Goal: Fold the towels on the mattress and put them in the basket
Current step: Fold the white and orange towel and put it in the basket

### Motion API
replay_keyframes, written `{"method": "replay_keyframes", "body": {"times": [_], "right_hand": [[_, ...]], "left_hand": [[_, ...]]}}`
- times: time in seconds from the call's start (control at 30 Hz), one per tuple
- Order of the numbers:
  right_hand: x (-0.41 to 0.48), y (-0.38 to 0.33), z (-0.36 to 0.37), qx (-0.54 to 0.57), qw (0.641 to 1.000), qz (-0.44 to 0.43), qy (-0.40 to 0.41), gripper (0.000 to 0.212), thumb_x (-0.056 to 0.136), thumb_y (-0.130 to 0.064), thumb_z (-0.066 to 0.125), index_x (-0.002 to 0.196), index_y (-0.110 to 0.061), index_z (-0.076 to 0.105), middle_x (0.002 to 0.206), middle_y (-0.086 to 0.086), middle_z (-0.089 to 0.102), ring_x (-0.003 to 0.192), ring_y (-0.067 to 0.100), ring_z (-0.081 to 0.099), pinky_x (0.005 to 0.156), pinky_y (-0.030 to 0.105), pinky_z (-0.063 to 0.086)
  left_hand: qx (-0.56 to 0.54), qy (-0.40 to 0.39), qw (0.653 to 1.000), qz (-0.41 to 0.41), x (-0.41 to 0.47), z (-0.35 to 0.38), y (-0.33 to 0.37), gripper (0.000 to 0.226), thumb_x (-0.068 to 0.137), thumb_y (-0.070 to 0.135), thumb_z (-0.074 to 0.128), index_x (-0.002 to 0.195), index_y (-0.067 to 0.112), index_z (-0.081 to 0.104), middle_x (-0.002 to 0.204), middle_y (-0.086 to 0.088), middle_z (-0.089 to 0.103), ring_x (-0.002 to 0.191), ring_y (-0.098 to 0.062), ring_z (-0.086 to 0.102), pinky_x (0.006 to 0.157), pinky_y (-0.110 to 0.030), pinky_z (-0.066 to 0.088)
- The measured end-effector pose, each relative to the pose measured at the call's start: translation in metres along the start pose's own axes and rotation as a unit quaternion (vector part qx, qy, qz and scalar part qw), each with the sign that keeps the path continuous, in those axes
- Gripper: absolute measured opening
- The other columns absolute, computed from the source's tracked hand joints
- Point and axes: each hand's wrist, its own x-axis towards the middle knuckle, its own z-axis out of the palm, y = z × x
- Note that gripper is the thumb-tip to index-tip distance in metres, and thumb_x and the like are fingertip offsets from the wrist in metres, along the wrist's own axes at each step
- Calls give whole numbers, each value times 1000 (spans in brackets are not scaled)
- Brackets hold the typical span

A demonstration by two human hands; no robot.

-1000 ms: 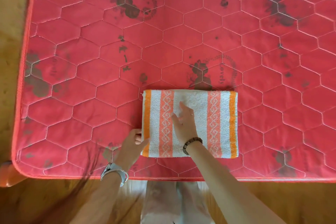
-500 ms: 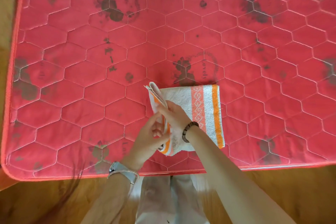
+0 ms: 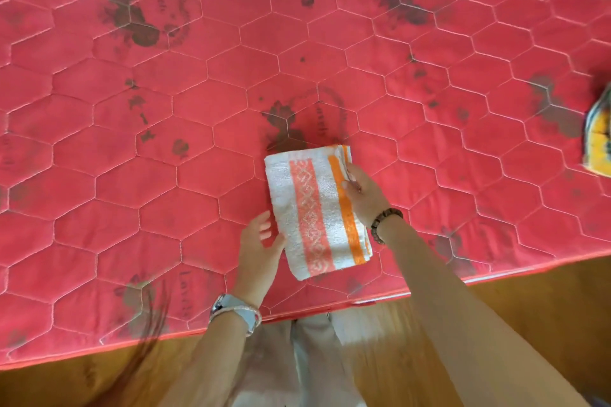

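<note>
Towel (image 3: 310, 208) folded on mattress (image 3: 165, 175), right hand (image 3: 363, 198) pinching stacked edges, left hand (image 3: 258, 248) open alongside; best squared before lifting

Only one word reads — a faded "Lovely", stamped repeatedly on the mattress (image 3: 132, 182).

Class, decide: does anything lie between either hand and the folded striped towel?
Nothing visible. The right hand grips the towel by its right edge; the left hand sits at its left edge. The basket is out of view.
</note>
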Motion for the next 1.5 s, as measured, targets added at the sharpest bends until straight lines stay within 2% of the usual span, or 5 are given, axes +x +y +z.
{"method": "replay_keyframes", "body": {"times": [0.1, 0.63, 0.9, 1.03, 1.5], "right_hand": [[10, 14, 3, -5, 1000, 25, 9, 44, 103, -12, 40, 147, -16, 36, 144, 9, 46, 122, 22, 52, 91, 23, 37], [17, 33, -7, -53, 993, 98, 37, 45, 95, -41, 56, 128, -15, 41, 83, -7, 52, 69, 8, 52, 55, 22, 44], [-19, 65, -4, 29, 994, 103, 26, 34, 88, -24, 69, 114, -24, 48, 102, 5, 64, 90, 24, 66, 75, 38, 57], [-28, 66, 1, 80, 989, 111, 57, 34, 88, -23, 69, 116, -26, 50, 99, 5, 69, 87, 25, 69, 72, 42, 59], [-38, 64, 9, 87, 990, 79, 80, 33, 89, -15, 69, 114, -26, 50, 99, 3, 67, 74, 13, 66, 53, 23, 55]], "left_hand": [[17, -17, 999, -38, 5, 9, -10, 56, 92, 22, 69, 141, 14, 44, 128, -3, 52, 115, -18, 57, 98, -38, 51], [16, -77, 994, -78, 15, 22, -14, 39, 91, 25, 71, 121, 24, 46, 113, -1, 63, 101, -15, 63, 94, -43, 54], [86, -115, 989, 46, -10, 35, -36, 136, 51, 24, 96, 155, 32, 8, 138, 20, 22, 137, 0, 27, 112, -27, 35], [131, -56, 983, 117, -26, 44, -38, 112, 74, 8, 84, 157, 22, 10, 133, 10, 27, 116, 15, 35, 92, 6, 29], [144, 96, 982, 76, -31, 48, -43, 56, 88, 0, 66, 138, 8, 43, 130, -9, 55, 105, -27, 63, 78, -31, 51]]}}
